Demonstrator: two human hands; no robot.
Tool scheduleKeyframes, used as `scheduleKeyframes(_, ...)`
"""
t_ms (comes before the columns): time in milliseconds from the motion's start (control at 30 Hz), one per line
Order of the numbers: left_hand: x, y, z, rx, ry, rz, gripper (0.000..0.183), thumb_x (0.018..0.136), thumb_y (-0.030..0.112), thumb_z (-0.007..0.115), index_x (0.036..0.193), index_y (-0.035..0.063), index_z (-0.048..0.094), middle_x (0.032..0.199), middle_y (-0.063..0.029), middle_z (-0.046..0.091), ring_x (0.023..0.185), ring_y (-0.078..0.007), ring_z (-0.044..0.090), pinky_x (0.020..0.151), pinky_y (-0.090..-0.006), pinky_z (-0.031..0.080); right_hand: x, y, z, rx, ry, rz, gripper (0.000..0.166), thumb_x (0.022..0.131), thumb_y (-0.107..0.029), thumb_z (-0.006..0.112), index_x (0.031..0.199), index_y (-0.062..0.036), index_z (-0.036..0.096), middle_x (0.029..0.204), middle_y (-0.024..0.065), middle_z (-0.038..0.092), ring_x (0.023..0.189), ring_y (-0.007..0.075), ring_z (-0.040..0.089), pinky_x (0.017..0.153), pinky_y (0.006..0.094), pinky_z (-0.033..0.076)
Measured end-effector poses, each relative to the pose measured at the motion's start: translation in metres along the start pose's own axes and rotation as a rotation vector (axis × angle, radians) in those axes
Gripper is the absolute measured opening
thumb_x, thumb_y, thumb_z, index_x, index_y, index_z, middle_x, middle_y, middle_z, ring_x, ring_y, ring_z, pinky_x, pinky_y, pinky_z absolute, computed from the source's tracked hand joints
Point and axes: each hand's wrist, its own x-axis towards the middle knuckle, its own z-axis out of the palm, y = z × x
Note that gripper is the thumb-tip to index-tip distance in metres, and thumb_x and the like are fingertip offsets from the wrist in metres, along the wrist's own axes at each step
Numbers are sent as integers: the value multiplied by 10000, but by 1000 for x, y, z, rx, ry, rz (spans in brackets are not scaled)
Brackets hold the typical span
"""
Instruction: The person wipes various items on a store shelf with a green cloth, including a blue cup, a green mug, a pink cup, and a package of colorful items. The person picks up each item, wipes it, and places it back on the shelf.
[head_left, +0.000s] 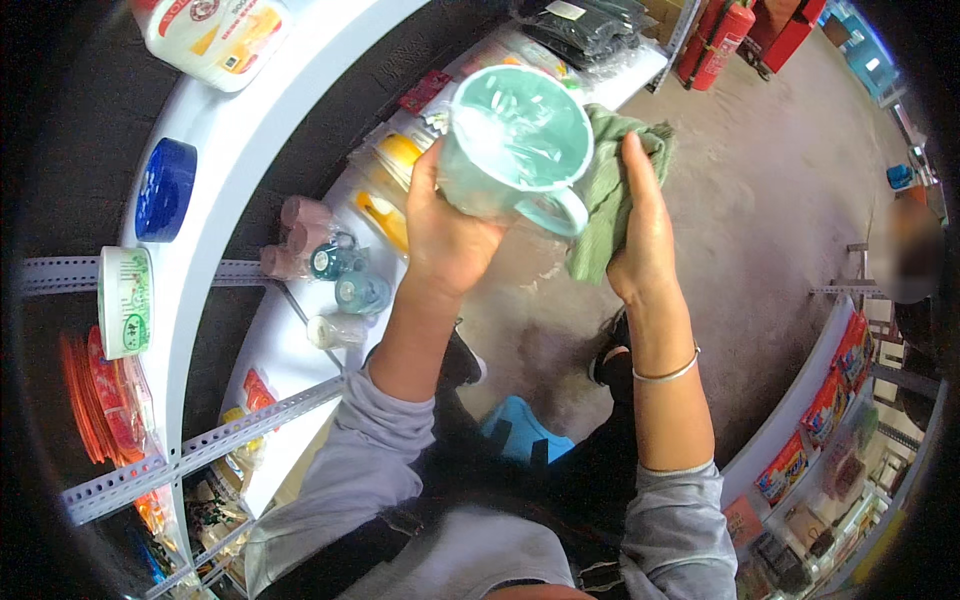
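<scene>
A mint-green mug (517, 139) with a white rim rests in my left hand (454, 232), tilted so that its inside faces me. Clear, shiny plastic seems to cover the mug, and its handle (562, 214) points down to the right. My right hand (646, 217) grips a folded green cloth (611, 187) just right of the mug. The cloth lies close behind the handle; whether they touch I cannot tell. Below my hands, the lower white shelf (292, 360) carries plastic-wrapped pink cups (304, 232) and wrapped teal rolls or cups (360, 289).
On the upper white shelf (247, 112) stand a white jug (217, 37), a blue round tin (166, 189) and a white-green tub (126, 302). Perforated metal struts (255, 420) cross at left. A red fire extinguisher (716, 45) stands beyond. Red packets (780, 469) line the right-hand shelf. Below me is a blue stool (529, 431).
</scene>
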Motion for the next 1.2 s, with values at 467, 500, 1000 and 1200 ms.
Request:
scheduleKeyframes(467,3,13,-14,399,96,307,344,938,270,356,1131,25,500,1065,-64,567,990,-167,542,886,-307,411,2,-16,-6,17,-13,-226,411,909,-336,477,1145,-1,503,1021,109,597,872,189,611,754,315,508)
scheduleKeyframes(500,2,12,-8,399,146,318,356,923,297,384,1117,28,514,1061,-75,573,988,-183,547,888,-323,411,0,-16,-7,-6,42,-323,410,907,-332,480,1143,3,502,1021,113,597,872,194,611,756,319,509)
scheduleKeyframes(1000,-1,-9,-13,539,333,449,329,877,328,499,1025,39,547,994,-68,581,897,-165,561,803,-313,434,-6,9,1,-1001,-217,-892,267,757,-154,648,980,-31,569,944,127,575,845,347,548,739,404,436)
scheduleKeyframes(1200,-1,-3,-10,891,188,713,400,836,244,547,1152,14,460,1037,-81,504,950,-149,469,861,-282,371,-18,6,8,-508,-102,-368,413,772,-189,683,1093,7,515,983,90,587,851,183,566,754,304,457)
